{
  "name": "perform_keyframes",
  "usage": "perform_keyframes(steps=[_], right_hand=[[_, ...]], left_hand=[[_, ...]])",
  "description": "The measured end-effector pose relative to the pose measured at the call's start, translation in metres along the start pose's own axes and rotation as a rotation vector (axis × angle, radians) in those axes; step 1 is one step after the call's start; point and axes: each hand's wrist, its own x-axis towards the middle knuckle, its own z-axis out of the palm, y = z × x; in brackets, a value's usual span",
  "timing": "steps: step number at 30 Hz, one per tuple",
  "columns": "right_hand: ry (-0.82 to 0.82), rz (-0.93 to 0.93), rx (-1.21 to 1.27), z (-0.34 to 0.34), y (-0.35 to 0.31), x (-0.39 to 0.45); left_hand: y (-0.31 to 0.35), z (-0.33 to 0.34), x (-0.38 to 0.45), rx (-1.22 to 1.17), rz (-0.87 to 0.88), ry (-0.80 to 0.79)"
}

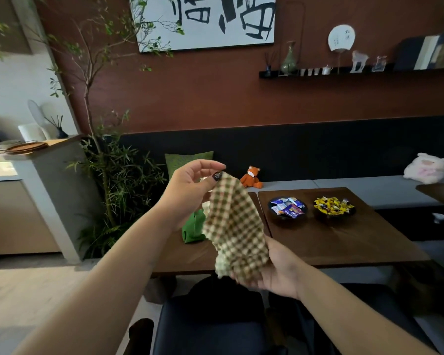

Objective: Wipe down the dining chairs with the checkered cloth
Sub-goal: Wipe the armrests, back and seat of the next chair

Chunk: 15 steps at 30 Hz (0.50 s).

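Observation:
A green-and-cream checkered cloth (235,226) hangs stretched in the air in front of me, above the table edge. My left hand (190,193) pinches its top corner between thumb and fingers. My right hand (277,270) grips the cloth's lower end from underneath, palm up. Directly below my hands stands a dark upholstered dining chair (210,326), its seat and backrest seen from above. Part of a second chair (369,313) shows under my right forearm.
A brown wooden table (344,242) carries two dark bowls of wrapped sweets (287,207) (333,206) and a green pouch (192,230). Behind it runs a grey bench with a fox toy (251,176), a green cushion and a pink plush. A tall plant (105,162) stands left.

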Motion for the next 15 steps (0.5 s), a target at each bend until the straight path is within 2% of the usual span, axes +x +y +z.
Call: perform_keyframes(steps=[2, 4, 9, 11, 15], right_hand=[[0.131, -0.144, 0.11, 0.002, -0.007, 0.003], [0.262, -0.252, 0.098, -0.003, -0.018, 0.001], [0.477, -0.455, -0.239, -0.023, -0.048, -0.021], [0.474, -0.493, -0.22, -0.026, -0.065, -0.033], [0.244, -0.506, -0.17, -0.025, -0.101, -0.054]], left_hand=[[0.002, -0.004, -0.001, 0.024, -0.028, -0.021], [0.004, -0.008, -0.002, 0.066, -0.058, -0.038], [0.002, -0.02, -0.003, 0.072, -0.129, 0.065], [0.0, -0.022, -0.003, 0.041, -0.136, 0.12], [-0.004, -0.02, 0.0, 0.024, -0.073, 0.213]])
